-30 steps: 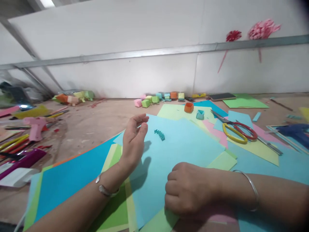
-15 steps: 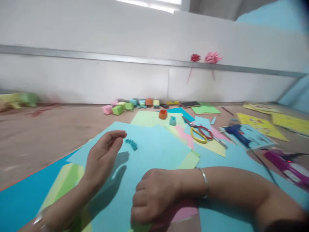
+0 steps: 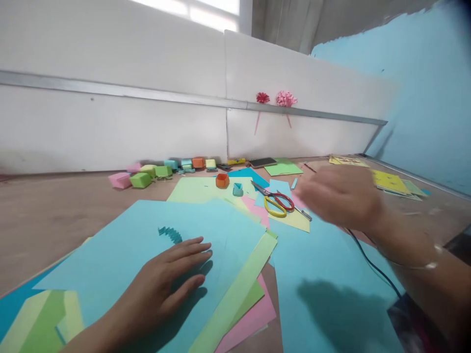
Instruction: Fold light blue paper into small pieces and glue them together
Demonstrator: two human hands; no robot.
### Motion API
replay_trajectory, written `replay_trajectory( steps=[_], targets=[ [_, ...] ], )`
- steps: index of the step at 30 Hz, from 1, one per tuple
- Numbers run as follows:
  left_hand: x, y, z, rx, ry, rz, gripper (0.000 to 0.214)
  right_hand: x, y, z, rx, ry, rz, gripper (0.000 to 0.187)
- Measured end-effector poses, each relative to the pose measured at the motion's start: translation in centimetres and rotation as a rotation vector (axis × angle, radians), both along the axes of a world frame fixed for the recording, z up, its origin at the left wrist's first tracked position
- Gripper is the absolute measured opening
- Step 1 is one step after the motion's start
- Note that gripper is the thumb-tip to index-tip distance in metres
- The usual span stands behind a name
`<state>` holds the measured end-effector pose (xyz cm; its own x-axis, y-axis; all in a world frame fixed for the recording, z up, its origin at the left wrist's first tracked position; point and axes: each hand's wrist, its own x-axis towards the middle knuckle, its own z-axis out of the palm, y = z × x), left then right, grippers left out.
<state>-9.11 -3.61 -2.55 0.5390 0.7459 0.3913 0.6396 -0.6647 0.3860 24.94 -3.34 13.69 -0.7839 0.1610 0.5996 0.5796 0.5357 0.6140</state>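
A folded teal strip [image 3: 170,234], zigzag in shape, is laid on a light blue sheet [image 3: 121,240]. Its nearer end is found just beyond the outstretched fingers of the left hand [image 3: 160,280], at the side away from the thumb; whether that end is touched by the nearest finger cannot be told. The left hand is held palm down over the same sheet, with the fingers slightly spread, the thumb set apart from them, and nothing pinched between.

To the right of the left hand, the sheet is bordered by a pale green strip [image 3: 235,289], and part of a pink sheet [image 3: 253,314] is exposed beside it. Farther back, an orange paper box [image 3: 222,181] is placed near a small teal paper piece [image 3: 237,189]. Scissors [image 3: 271,195] with one yellow and one red handle are laid to the right of these.

The right hand [image 3: 340,196] is held above the papers, well apart from the strip. It is blurred, so whether its fingers are closed or holding anything cannot be told.

At the back of the brown surface [image 3: 55,215], a pink paper cube [image 3: 120,180] and a green paper cube [image 3: 141,180] are set side by side.
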Motion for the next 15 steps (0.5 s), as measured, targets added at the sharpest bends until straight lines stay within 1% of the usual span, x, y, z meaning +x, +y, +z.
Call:
replay_trajectory(
  steps=[2, 3, 4, 5, 6, 7, 8, 9, 11, 13, 15],
  targets=[
    [0.1, -0.1, -0.1, -0.019, 0.002, -0.014, 0.035, 3.8, -1.8, 0.6, -0.064, 0.115, -0.199, 0.020],
    [0.2, -0.1, -0.2, -0.026, 0.003, -0.017, 0.034, 5.4, -2.7, 0.3, -0.099, 0.185, -0.269, 0.020],
    [0.2, -0.1, -0.3, -0.033, 0.005, -0.019, 0.034, 6.6, -3.6, -0.2, -0.178, 0.216, -0.354, 0.025],
    [0.2, -0.1, -0.3, -0.038, 0.006, -0.019, 0.035, 7.6, -4.2, -1.1, -0.252, 0.189, -0.409, 0.032],
    [0.2, -0.1, -0.4, -0.042, 0.009, -0.019, 0.035, 8.3, -4.7, -2.1, -0.285, 0.177, -0.484, 0.038],
    [0.2, -0.1, -0.4, -0.046, 0.013, -0.018, 0.036, 8.6, -4.8, -3.2, -0.323, 0.169, -0.540, 0.042],
    [0.2, -0.1, -0.5, -0.050, 0.017, -0.019, 0.036, 8.8, -4.6, -4.3, -0.380, 0.150, -0.571, 0.041],
    [0.2, -0.1, -0.5, -0.053, 0.020, -0.021, 0.036, 8.6, -4.0, -5.3, -0.467, 0.126, -0.570, 0.036],
    [0.2, -0.1, -0.5, -0.061, 0.023, -0.027, 0.034, 7.8, -2.1, -6.9, -0.629, 0.131, -0.635, 0.031],
    [0.2, -0.1, -0.4, -0.077, 0.025, -0.039, 0.033, 6.5, 0.7, -7.7, -0.849, 0.121, -0.786, 0.030],
    [0.2, -0.1, -0.4, -0.092, 0.021, -0.054, 0.032, 5.0, 3.6, -8.2, -0.907, 0.111, -0.830, 0.029]
  ],
)
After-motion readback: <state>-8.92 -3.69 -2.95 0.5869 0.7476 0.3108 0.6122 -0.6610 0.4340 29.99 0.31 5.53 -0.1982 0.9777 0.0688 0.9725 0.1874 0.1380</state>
